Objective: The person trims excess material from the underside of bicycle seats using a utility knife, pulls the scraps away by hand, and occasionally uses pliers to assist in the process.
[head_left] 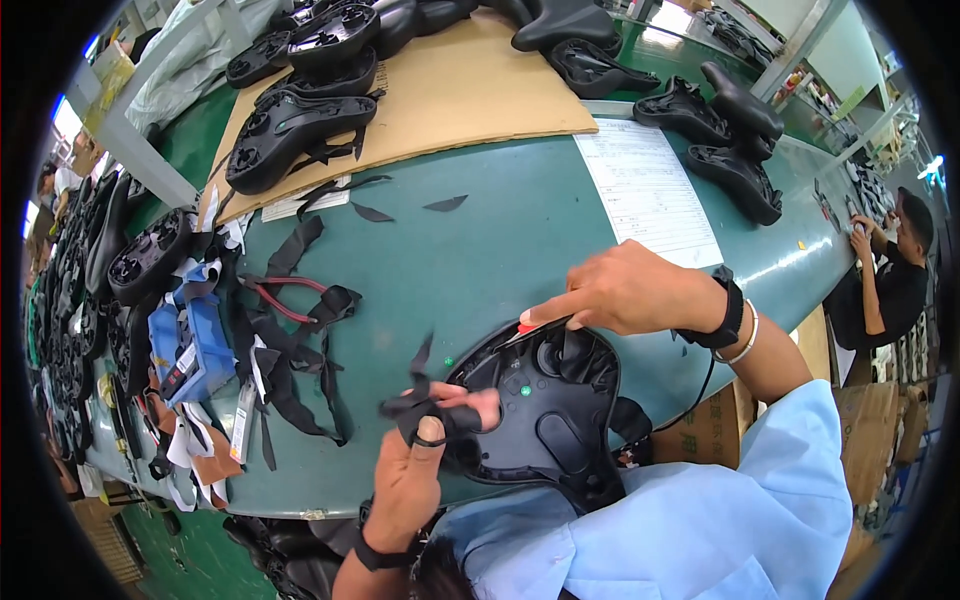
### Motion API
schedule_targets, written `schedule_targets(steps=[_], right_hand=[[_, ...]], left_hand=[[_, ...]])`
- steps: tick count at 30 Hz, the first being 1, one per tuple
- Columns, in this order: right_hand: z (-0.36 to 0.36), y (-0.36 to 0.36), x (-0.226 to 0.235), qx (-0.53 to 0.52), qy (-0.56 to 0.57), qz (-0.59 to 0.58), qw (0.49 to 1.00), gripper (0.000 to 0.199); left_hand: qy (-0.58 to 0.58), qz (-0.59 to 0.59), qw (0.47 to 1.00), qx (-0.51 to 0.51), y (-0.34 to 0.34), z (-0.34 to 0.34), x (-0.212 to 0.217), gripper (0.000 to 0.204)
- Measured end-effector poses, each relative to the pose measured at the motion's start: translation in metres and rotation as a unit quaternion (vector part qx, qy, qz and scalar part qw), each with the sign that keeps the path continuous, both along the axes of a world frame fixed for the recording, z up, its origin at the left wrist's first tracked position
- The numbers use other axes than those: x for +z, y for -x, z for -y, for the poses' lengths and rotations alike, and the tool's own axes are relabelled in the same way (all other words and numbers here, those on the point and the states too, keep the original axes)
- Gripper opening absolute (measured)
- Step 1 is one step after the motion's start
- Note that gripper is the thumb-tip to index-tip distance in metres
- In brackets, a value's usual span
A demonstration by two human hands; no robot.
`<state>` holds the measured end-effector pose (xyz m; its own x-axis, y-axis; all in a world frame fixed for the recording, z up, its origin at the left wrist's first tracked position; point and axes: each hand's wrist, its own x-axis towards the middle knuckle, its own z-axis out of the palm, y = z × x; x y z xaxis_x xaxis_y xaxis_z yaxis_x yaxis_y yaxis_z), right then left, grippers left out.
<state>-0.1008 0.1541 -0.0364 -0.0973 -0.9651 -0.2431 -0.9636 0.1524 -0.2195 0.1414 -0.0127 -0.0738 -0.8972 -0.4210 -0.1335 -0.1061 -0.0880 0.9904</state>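
Observation:
A black bicycle saddle (520,435) lies upside down at the near edge of the table, its plastic underside facing up. My right hand (630,292) is closed at the saddle's far rim, index finger stretched along a slim tool with a red part (525,327); it looks like a small cutter, mostly hidden by the fingers. My left hand (408,480) is at the saddle's left side, its thumb and fingers closed on a black strip of cover material (425,408). The strip is bunched up and slightly blurred, with one end sticking upward.
Left on the green table (400,260) are red-handled pliers (290,295), black offcuts (285,400) and a blue bin (195,340). Farther off are cardboard (480,85) with saddles (290,140), a paper sheet (648,190) and more saddles (735,180). A co-worker (890,270) sits far right.

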Motion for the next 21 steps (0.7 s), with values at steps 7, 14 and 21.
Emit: schedule_targets(steps=[7, 14, 21], right_hand=[[-0.06, -0.018, 0.012, -0.083, -0.037, -0.038, 0.995, 0.048], [-0.101, -0.075, 0.02, -0.227, -0.084, -0.059, 0.968, 0.057], [-0.108, -0.074, 0.004, -0.212, -0.005, -0.058, 0.975, 0.057]], left_hand=[[-0.188, -0.338, 0.92, 0.068, -0.011, 0.086, 0.03, 0.054], [-0.143, -0.043, 0.968, -0.204, 0.07, 0.099, 0.011, 0.026], [0.008, -0.113, 0.88, -0.462, 0.124, -0.009, 0.004, 0.013]])
